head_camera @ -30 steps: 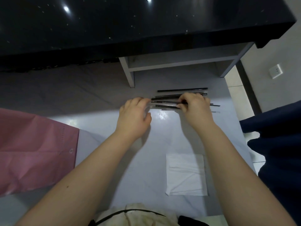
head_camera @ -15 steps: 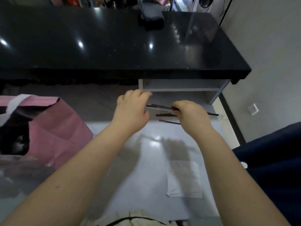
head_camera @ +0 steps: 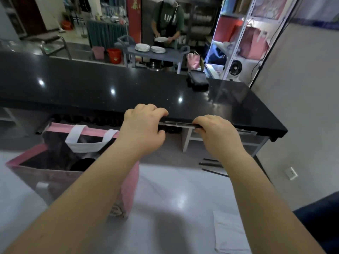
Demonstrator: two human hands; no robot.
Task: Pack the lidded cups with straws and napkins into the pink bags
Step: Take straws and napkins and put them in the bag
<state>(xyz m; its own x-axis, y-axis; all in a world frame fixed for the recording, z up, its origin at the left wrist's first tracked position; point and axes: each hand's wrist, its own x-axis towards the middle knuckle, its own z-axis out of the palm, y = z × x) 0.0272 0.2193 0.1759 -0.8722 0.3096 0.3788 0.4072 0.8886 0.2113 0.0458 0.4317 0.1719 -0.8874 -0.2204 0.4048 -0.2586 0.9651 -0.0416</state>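
Note:
Both my hands hold a wrapped black straw (head_camera: 180, 124) level in the air above the white table (head_camera: 174, 198). My left hand (head_camera: 145, 128) pinches its left end and my right hand (head_camera: 216, 133) grips it near the middle, the right end sticking out past the fingers. A pink bag (head_camera: 128, 189) with white handles stands open at the left, under my left forearm, with a dark lidded cup (head_camera: 83, 164) inside. More black straws (head_camera: 211, 165) lie on the table beyond my right wrist. A white napkin (head_camera: 230, 233) lies at the lower right.
A black countertop (head_camera: 110, 85) runs across behind the white table, with a dark pouch (head_camera: 197, 80) on it. Beyond it a person stands at a cart with stacked white plates (head_camera: 149, 48). A shelf with pink bags (head_camera: 253, 43) stands at the right.
The straw has been lifted off the table by both hands. The view has tilted up, so the pink bag, the countertop and the room behind have come into sight.

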